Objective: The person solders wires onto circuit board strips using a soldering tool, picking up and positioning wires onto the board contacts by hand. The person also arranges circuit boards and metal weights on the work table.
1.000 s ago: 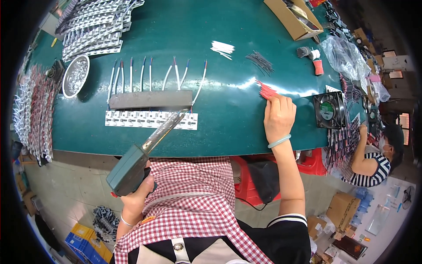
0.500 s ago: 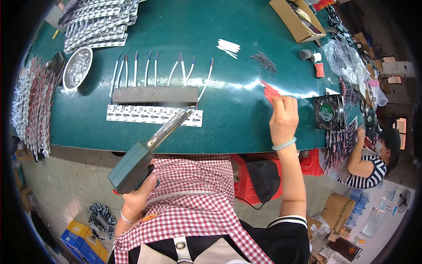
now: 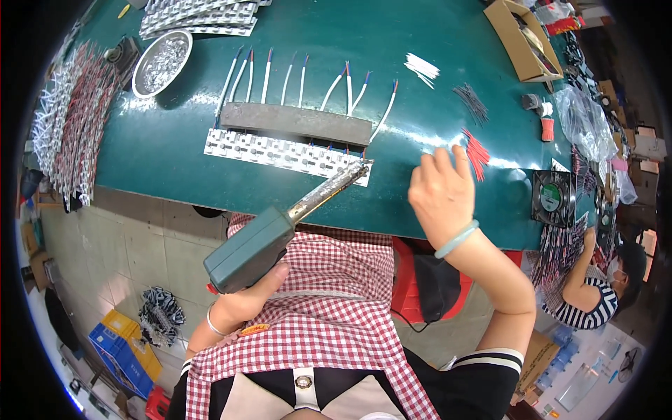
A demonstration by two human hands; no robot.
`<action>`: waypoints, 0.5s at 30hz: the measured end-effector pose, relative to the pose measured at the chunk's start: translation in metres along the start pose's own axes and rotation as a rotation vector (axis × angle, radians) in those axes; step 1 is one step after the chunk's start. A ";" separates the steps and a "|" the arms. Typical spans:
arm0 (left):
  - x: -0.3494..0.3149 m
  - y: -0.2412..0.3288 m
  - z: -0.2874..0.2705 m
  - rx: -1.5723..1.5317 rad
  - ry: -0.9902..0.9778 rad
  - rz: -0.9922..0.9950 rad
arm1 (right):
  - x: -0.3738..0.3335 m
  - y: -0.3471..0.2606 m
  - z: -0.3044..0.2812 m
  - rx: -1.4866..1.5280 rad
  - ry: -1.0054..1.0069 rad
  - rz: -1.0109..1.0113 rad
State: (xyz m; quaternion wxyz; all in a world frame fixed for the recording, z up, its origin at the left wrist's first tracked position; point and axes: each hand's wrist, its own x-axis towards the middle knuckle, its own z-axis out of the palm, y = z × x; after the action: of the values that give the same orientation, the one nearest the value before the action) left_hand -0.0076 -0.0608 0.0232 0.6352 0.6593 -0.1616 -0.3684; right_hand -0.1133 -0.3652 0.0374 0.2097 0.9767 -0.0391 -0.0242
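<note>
My left hand (image 3: 248,301) is wrapped round a dark green soldering gun (image 3: 252,248). Its long, stained metal barrel reaches up to the right end of a white strip of joined circuit boards (image 3: 280,154). Along the strip's far side lies a dark grey bar (image 3: 294,124); several white cables (image 3: 267,80) with coloured wire ends stick out beyond it. My right hand (image 3: 443,196), with a pale green bangle, hovers over the table left of a small pile of red thin pieces (image 3: 477,154). Its fingers are curled, and the thumb and anything pinched are hidden.
White thin pieces (image 3: 421,70) and dark grey ones (image 3: 471,103) lie farther back. A bowl of shiny bits (image 3: 162,63), stacked boards (image 3: 199,19) and bundled wires (image 3: 77,126) are at left. At right are a cardboard box (image 3: 521,42), a fan (image 3: 553,199) and a co-worker (image 3: 595,287).
My right hand has left the red pieces and come left, nearer the strip. The left hand still holds the soldering gun by the strip's right end. The whole view has shifted and tilted.
</note>
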 end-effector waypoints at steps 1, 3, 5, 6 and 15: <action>-0.002 -0.001 -0.001 0.016 -0.006 0.017 | -0.003 0.002 -0.002 0.069 0.018 0.054; -0.005 -0.006 -0.005 -0.005 0.005 0.004 | -0.011 -0.001 -0.007 0.097 0.091 0.055; -0.008 -0.008 -0.005 -0.020 0.020 -0.010 | -0.018 -0.016 -0.007 0.576 0.349 0.144; -0.008 -0.006 -0.005 -0.030 0.018 -0.056 | -0.020 -0.023 -0.003 0.631 0.417 0.122; 0.013 0.004 0.000 0.558 -0.099 0.401 | -0.018 -0.063 0.020 0.767 0.530 0.259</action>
State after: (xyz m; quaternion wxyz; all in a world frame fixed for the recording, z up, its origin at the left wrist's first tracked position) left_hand 0.0020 -0.0703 0.0235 0.4814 0.7441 -0.4132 -0.2093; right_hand -0.1285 -0.3147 -0.0059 -0.1614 0.9432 -0.1119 0.2680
